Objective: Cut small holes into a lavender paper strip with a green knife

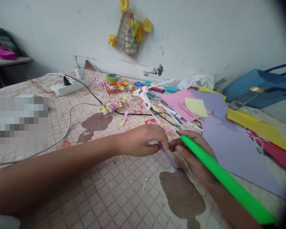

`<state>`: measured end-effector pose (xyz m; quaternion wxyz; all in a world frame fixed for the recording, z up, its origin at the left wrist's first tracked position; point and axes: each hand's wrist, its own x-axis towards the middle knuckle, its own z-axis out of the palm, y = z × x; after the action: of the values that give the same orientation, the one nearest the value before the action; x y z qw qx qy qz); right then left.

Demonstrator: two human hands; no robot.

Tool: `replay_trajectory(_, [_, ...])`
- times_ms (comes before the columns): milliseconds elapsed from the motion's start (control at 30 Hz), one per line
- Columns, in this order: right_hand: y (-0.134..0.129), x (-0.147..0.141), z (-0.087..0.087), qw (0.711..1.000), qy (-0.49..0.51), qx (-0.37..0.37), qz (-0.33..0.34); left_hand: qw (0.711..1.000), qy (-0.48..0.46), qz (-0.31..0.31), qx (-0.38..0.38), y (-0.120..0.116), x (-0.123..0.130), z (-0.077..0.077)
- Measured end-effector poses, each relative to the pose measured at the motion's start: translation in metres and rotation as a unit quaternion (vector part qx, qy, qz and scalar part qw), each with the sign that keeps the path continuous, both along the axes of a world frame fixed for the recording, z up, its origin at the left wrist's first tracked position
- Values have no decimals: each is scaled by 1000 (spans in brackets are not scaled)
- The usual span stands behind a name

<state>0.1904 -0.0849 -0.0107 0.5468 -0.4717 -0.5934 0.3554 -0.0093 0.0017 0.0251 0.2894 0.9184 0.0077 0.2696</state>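
Observation:
My left hand [145, 140] reaches in from the left, its thumb and fingers pinched on a narrow purple paper strip [170, 161]. The strip's loose end slants down to the right over a brown patch in the cloth's pattern. Close by on the right is my right hand [196, 151], fingers curled, with a long bright green stick-like tool [224, 181] in its grip. A short dark tip shows at the tool's far end, and its near end runs toward the lower right. The fingertips of both hands nearly meet; I cannot tell whether they touch.
Behind the hands lie a white glue gun [143, 96], a paper flower garland [113, 105], a tape roll [112, 78] and scattered scraps. Purple sheets [235, 152] and pink paper [175, 101] cover the right. A power strip [69, 87] with trailing cables stands back left; a blue bag [259, 87] leans right.

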Motion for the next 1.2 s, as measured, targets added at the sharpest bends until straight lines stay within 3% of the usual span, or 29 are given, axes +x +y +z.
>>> replay_trajectory(233, [-5,-9,-3,998,-45,0,38,998,-21,35,39,1,1,-6])
replay_trajectory(567, [-5,-11,1,993,-114,8,28,998,-23,26,49,5,2,-10])
replay_trajectory(733, [-4,-13,0,988,-153,27,3,978,-31,115,171,1,1,-10])
replay_trajectory(833, [-2,-13,-3,992,-122,28,0,955,-48,163,243,-5,1,-14])
replay_trajectory(1000, [1,-14,-4,994,-108,34,-1,925,-72,156,339,-16,3,-21])
replay_trajectory(1200, [1,-13,-4,990,-127,62,-16,927,-116,114,338,-17,2,-20])
